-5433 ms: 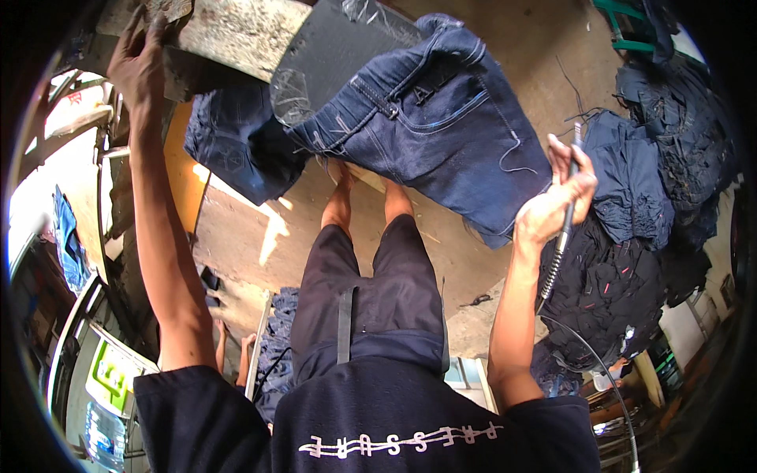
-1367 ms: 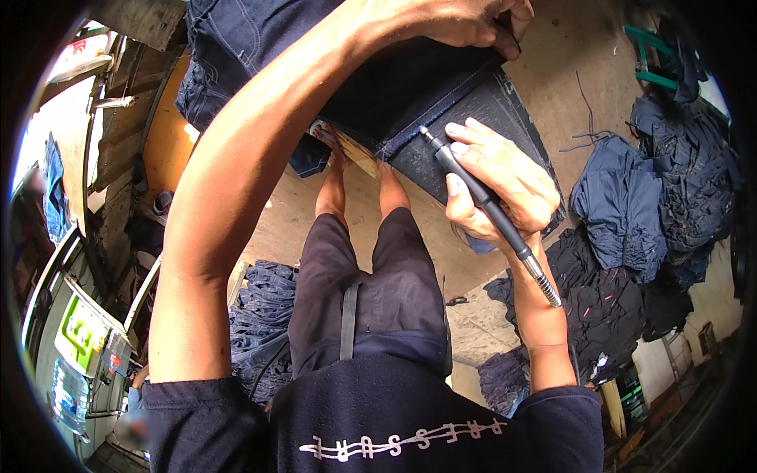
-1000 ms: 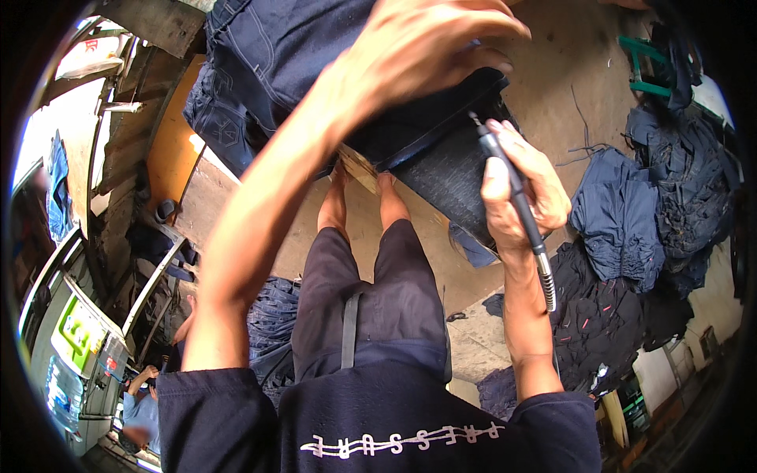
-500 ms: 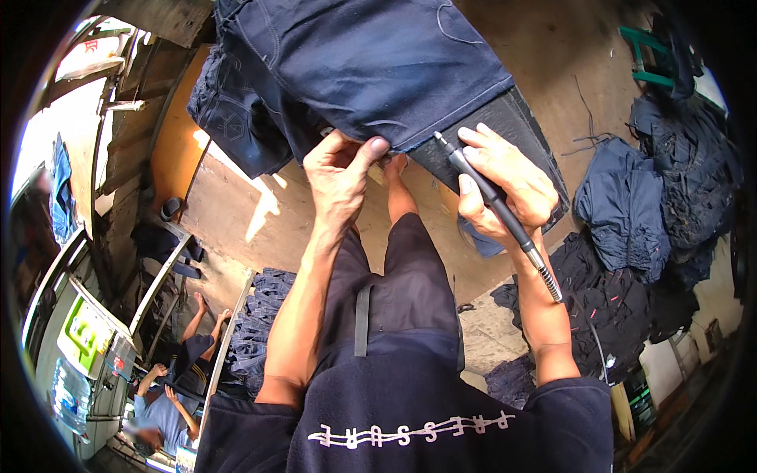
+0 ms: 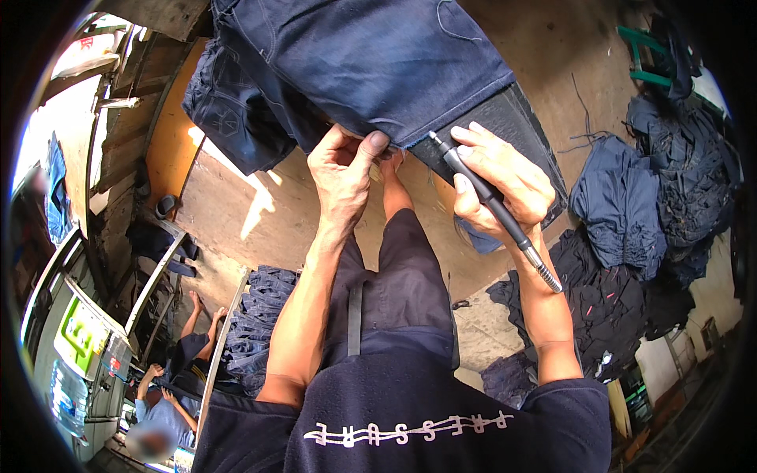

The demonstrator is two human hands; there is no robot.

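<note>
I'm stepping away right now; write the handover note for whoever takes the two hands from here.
Left hand: pinching the lower hem of the dark blue jeans, thumb on the edge.
Right hand: gripping a pen-shaped rotary tool, its tip right at the hem beside the left thumb; its cable runs back along the forearm.
The jeans lie spread over a dark sloped board.
Done: hem pulled taut, tool brought up to it. No wear marks visible there.
Left: working the hem. More jeans lie heaped on the floor to the right.

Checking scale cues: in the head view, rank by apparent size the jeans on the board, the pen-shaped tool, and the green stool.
1. jeans
2. pen-shaped tool
3. green stool, though it stands farther away, so true size is unsure.
</note>
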